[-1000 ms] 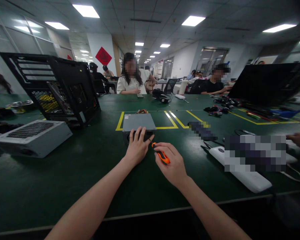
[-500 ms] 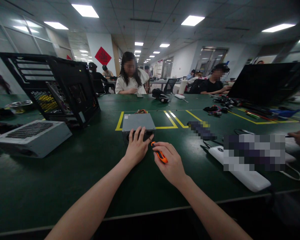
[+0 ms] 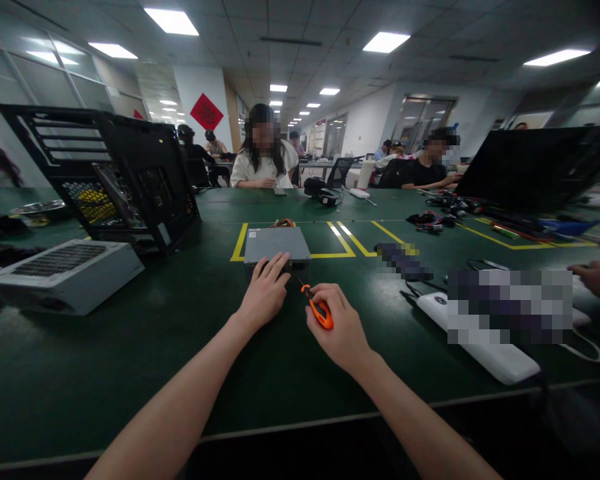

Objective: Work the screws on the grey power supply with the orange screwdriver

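Note:
A grey computer power supply (image 3: 278, 243) lies on the green table in front of me, bundled wires (image 3: 284, 223) at its far side. My left hand (image 3: 266, 288) rests on its near top edge with fingers stretched out; its palm hides part of the near face. In my right hand (image 3: 341, 328) is a screwdriver (image 3: 323, 315) with an orange and black handle, fingers wrapped round it. The thin shaft points up and left toward the near face's right part. Whether the tip touches there, I cannot tell.
To the left stand a second power supply (image 3: 63, 275) and a black computer case (image 3: 130, 180). A white power strip (image 3: 475, 343) lies at the right, near another person's hand (image 3: 597, 279). Further back are tangled cables (image 3: 433, 220), a monitor (image 3: 535, 167) and a seated person (image 3: 265, 160).
My left hand has slid a little left, its thumb and fingers drawn away from the screwdriver tip. The screwdriver handle has shifted slightly in my right hand. The power supply stays in place.

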`<state>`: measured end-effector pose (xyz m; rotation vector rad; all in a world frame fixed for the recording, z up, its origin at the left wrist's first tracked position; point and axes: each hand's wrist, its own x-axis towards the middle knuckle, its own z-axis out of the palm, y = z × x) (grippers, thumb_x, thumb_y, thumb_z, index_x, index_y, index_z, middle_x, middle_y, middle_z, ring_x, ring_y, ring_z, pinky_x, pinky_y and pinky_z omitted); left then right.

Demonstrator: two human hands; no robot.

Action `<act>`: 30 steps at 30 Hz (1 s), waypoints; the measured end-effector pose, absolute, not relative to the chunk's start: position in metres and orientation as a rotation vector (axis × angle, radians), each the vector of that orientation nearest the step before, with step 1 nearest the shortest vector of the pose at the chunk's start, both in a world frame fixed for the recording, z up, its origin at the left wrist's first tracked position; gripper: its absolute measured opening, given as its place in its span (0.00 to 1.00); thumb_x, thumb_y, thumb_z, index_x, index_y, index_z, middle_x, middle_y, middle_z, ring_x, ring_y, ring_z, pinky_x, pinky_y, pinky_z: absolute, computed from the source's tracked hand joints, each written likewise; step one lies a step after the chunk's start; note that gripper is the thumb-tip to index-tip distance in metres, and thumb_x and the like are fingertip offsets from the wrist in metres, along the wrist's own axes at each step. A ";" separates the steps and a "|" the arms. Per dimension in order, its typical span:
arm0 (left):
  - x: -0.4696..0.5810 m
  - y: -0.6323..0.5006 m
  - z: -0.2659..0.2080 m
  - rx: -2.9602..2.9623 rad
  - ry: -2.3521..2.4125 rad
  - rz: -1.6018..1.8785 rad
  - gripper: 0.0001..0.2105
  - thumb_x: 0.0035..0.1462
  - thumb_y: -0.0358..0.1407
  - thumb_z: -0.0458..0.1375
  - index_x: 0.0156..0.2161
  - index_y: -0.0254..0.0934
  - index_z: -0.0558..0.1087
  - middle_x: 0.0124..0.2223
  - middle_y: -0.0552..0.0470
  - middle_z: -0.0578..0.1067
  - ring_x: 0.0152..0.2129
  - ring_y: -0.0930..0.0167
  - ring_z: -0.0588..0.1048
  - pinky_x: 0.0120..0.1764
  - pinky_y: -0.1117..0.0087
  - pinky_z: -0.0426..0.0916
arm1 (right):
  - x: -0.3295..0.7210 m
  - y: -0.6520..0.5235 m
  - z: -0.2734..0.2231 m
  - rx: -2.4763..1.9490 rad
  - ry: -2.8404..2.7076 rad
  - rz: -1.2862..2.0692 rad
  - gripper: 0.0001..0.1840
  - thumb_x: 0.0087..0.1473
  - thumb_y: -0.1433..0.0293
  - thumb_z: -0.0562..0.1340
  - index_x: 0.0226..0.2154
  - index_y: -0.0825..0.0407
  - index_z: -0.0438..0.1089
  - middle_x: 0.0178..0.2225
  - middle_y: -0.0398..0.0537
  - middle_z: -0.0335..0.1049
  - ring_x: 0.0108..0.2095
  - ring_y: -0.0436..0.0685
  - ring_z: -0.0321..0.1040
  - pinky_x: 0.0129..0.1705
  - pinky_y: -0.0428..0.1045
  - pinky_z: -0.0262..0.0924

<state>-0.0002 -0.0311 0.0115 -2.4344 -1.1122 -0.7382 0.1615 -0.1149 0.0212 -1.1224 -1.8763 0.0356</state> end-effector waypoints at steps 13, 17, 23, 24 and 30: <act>-0.003 -0.029 0.014 -2.406 -1.123 -0.859 0.15 0.55 0.26 0.46 0.45 0.35 0.70 0.58 0.45 0.60 0.56 0.65 0.57 0.56 0.58 0.53 | 0.162 -0.115 0.023 -1.106 -1.936 0.048 0.08 0.48 0.79 0.55 0.31 0.51 0.62 0.40 0.51 0.62 0.43 0.56 0.63 0.45 0.54 0.61; -0.003 -0.029 0.015 -2.401 -1.131 -0.877 0.16 0.55 0.26 0.46 0.46 0.36 0.70 0.58 0.45 0.61 0.56 0.65 0.57 0.56 0.58 0.53 | 0.162 -0.115 0.024 -1.099 -1.943 0.049 0.07 0.49 0.75 0.58 0.33 0.50 0.64 0.41 0.51 0.63 0.44 0.58 0.63 0.46 0.57 0.60; -0.003 -0.029 0.016 -2.399 -1.134 -0.886 0.16 0.56 0.27 0.46 0.46 0.35 0.69 0.57 0.45 0.62 0.56 0.66 0.58 0.57 0.60 0.53 | 0.164 -0.113 0.024 -1.119 -1.874 0.137 0.08 0.49 0.77 0.56 0.34 0.50 0.61 0.40 0.51 0.64 0.42 0.57 0.64 0.43 0.55 0.62; -0.003 -0.029 0.016 -2.400 -1.137 -0.883 0.15 0.56 0.27 0.46 0.46 0.35 0.69 0.57 0.45 0.62 0.55 0.66 0.58 0.57 0.60 0.53 | 0.164 -0.113 0.024 -1.113 -1.909 0.111 0.09 0.48 0.79 0.55 0.32 0.50 0.61 0.40 0.51 0.64 0.43 0.57 0.63 0.44 0.56 0.61; -0.002 -0.029 0.014 -2.401 -1.156 -0.904 0.16 0.56 0.27 0.45 0.46 0.35 0.69 0.57 0.45 0.62 0.55 0.66 0.58 0.57 0.60 0.52 | 0.164 -0.115 0.024 -1.110 -2.031 0.018 0.12 0.45 0.83 0.55 0.31 0.52 0.63 0.42 0.51 0.66 0.42 0.57 0.62 0.44 0.56 0.60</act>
